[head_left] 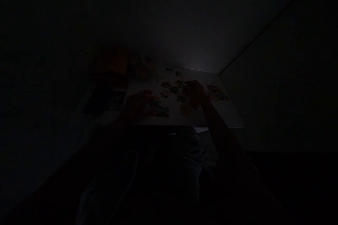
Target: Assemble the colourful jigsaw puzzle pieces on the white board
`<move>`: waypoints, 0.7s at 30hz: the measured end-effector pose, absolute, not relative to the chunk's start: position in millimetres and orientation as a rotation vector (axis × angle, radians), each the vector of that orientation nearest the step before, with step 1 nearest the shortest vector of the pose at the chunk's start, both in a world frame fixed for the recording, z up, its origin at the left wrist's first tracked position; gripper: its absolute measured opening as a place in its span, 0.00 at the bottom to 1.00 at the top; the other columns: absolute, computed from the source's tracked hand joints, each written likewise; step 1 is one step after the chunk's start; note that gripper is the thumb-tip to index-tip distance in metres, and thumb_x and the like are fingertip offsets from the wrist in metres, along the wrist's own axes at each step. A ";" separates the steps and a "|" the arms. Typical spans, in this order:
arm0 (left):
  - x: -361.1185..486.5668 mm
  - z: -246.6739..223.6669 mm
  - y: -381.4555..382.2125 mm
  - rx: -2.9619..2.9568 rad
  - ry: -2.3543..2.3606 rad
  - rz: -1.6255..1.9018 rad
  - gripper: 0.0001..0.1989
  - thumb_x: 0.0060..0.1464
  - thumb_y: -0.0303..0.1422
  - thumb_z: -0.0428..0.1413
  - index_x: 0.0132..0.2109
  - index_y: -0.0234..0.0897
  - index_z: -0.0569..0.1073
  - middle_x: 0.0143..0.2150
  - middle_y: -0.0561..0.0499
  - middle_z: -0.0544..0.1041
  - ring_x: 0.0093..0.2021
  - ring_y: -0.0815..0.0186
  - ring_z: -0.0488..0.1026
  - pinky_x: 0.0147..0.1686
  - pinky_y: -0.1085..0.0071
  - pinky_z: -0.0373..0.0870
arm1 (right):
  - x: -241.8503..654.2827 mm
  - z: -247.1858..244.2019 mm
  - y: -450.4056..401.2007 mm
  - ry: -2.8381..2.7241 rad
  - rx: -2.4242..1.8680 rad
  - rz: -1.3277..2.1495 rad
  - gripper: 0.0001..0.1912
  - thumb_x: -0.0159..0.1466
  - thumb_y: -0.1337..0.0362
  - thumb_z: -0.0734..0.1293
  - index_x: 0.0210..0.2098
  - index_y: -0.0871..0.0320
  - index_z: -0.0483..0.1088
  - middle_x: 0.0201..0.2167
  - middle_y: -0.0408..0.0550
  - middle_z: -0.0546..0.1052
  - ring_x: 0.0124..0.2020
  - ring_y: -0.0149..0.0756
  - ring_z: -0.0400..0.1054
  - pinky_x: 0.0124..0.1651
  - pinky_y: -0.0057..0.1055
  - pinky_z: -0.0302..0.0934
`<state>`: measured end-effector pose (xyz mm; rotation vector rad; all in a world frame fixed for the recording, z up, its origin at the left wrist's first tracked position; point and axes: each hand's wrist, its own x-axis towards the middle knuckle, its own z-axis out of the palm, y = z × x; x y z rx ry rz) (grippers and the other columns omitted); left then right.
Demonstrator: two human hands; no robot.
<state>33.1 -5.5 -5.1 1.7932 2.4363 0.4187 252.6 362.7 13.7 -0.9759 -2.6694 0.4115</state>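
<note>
1. Two grips, head view, too dark to tell: my left hand at joined puzzle pieces, right hand over loose pieces on the table.
2. Risks: dimness causing mismatches; a left-hand nudge splitting the join.

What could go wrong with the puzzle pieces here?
It is very dark, so puzzle pieces could get mixed up. The right hand is among them and might nudge some. The left hand is by a clump of pieces near the front edge of the table; a bump might push it off.
</note>
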 end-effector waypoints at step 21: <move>33.4 -5.3 -8.3 1.763 2.432 0.397 0.41 0.80 0.50 0.68 0.92 0.55 0.69 0.97 0.41 0.61 0.93 0.37 0.63 0.89 0.36 0.64 | 221.0 121.3 333.6 -2.246 -0.415 1.199 0.29 0.72 0.31 0.85 0.51 0.47 0.84 0.52 0.51 0.92 0.60 0.53 0.89 0.68 0.54 0.86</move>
